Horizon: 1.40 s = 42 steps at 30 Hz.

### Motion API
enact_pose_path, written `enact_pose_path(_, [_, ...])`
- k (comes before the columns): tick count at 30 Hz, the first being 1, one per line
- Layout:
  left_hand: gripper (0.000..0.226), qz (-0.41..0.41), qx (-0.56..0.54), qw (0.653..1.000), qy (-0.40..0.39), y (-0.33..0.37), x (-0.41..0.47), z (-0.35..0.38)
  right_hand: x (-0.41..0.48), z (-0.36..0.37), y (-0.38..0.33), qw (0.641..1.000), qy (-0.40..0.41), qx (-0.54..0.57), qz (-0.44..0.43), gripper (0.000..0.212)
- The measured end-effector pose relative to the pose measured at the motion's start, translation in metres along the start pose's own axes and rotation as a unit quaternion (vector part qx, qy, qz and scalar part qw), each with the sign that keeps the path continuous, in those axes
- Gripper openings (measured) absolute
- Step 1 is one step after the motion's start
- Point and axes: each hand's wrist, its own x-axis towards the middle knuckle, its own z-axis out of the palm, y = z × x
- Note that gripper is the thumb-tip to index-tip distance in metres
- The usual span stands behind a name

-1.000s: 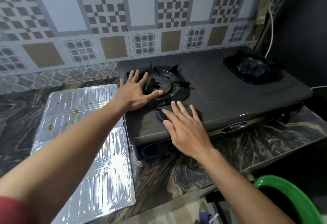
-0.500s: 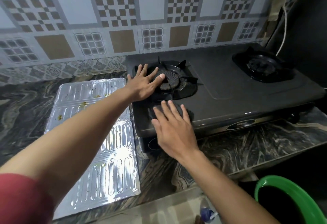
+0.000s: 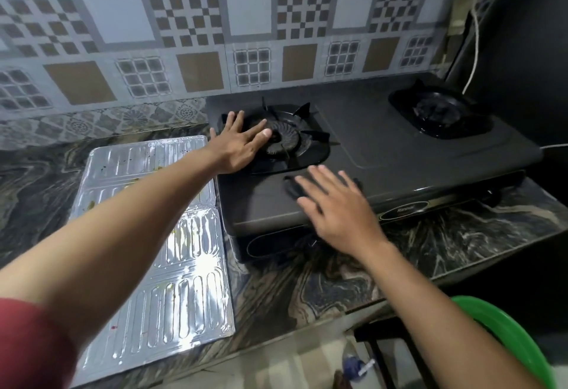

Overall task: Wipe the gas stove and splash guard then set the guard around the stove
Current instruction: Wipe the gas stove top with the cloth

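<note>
Stove (image 3: 399,158): right hand (image 3: 338,210) flat on a dark cloth (image 3: 290,186), left hand (image 3: 239,145) spread flat on the burner grate (image 3: 307,138), which a shove could dislodge.

Across the top of your frame, the tiled wall (image 3: 246,10) mixes grey, white and brown squares with checkerboard and grid blocks. Centre right, the matte two-burner gas stove (image 3: 399,148) is charcoal black. At left, the ribbed silver foil splash guard (image 3: 184,281) carries yellow-green specks. The stone countertop (image 3: 338,281) swirls black, tan and cream. Your lower-left sleeve (image 3: 27,345) is red; the lower-right plastic basin rim (image 3: 507,333), bright green.
</note>
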Motion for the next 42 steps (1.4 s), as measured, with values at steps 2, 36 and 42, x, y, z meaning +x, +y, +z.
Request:
enact_pose_path(2, [0.067, 0.009, 0.018, 1.000, 0.000, 0.000, -0.002, 0.000, -0.007, -0.006, 0.030, 0.997, 0.005, 0.003, 0.071, 0.058])
enact_pose_path(36, [0.111, -0.029, 0.057, 0.998, 0.016, 0.007, -0.001, 0.001, 0.017, 0.012, -0.072, 0.985, -0.020, 0.015, -0.168, 0.059])
enact_pose_path(42, [0.111, -0.029, 0.064, 0.997, 0.027, 0.010, -0.003, 0.002, 0.009, -0.012, 0.035, 0.993, -0.045, 0.028, -0.110, 0.061])
